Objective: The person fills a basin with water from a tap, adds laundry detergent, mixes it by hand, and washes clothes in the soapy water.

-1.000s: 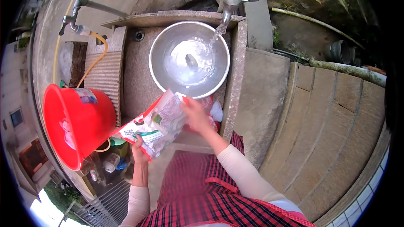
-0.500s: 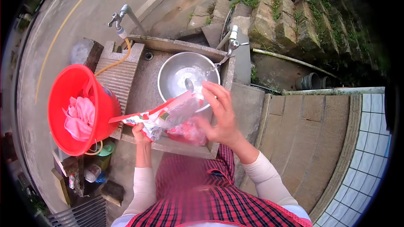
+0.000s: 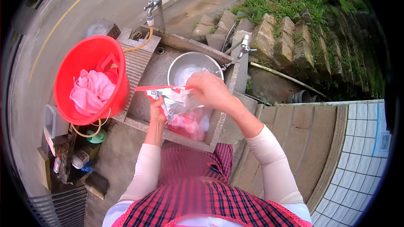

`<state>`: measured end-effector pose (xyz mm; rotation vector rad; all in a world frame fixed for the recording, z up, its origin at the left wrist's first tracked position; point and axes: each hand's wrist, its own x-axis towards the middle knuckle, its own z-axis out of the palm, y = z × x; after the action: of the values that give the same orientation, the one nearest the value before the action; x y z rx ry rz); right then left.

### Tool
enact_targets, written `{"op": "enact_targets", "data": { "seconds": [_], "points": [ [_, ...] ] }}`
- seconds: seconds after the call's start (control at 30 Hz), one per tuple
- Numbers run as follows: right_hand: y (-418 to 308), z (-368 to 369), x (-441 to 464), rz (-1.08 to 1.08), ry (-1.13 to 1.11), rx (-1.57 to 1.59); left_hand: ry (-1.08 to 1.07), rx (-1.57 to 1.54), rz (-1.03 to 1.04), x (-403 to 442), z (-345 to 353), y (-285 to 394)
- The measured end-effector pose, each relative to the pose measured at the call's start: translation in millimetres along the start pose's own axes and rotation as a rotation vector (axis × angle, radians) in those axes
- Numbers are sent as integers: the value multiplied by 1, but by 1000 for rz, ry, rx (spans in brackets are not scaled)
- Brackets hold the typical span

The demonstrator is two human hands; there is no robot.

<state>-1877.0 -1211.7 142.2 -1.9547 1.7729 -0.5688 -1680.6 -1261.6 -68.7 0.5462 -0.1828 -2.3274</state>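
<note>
My left hand (image 3: 157, 110) is closed around the side of a printed plastic bag (image 3: 171, 103) with a red edge, held over the front of a stone sink (image 3: 145, 73). At the bag's mouth is my right hand (image 3: 210, 91), its fingers curled down and partly hidden by the bag. What those fingers hold does not show. Just beyond, a metal basin (image 3: 176, 68) stands in the sink, with water running into it from a tap (image 3: 244, 48). Below the bag lies a pink and red bundle (image 3: 190, 125), blurred, seemingly in clear plastic.
On the sink's ribbed left side stands a red bucket (image 3: 63, 84) holding pink cloth (image 3: 92, 91). A second tap (image 3: 151, 9) with an orange hose (image 3: 141, 47) rises behind it. Stone steps (image 3: 294, 143) run along the right. Several small containers sit low at the left.
My right hand has moved from spread fingers beside the bag to curled fingers at its mouth. The bag has tilted nearer level. The whole view has shifted slightly.
</note>
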Motion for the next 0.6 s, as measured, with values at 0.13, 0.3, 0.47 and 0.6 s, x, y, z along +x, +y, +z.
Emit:
{"op": "enact_targets", "data": {
  "seconds": [0.13, 0.3, 0.47, 0.6],
  "points": [
    [9, -14, 7, 69, -300, -7, -5, 35, 46, -10, 9, -10],
    [8, -38, -4, -17, -425, -51, -25, 40, 166, -47, 39, -25],
    [-16, -48, -20, -196, -466, -118, -31, -9, 298, -88, 47, -42],
    [-67, -44, -28, -262, -524, -107, -30, -118, 401, -124, 43, -46]
  ]
}}
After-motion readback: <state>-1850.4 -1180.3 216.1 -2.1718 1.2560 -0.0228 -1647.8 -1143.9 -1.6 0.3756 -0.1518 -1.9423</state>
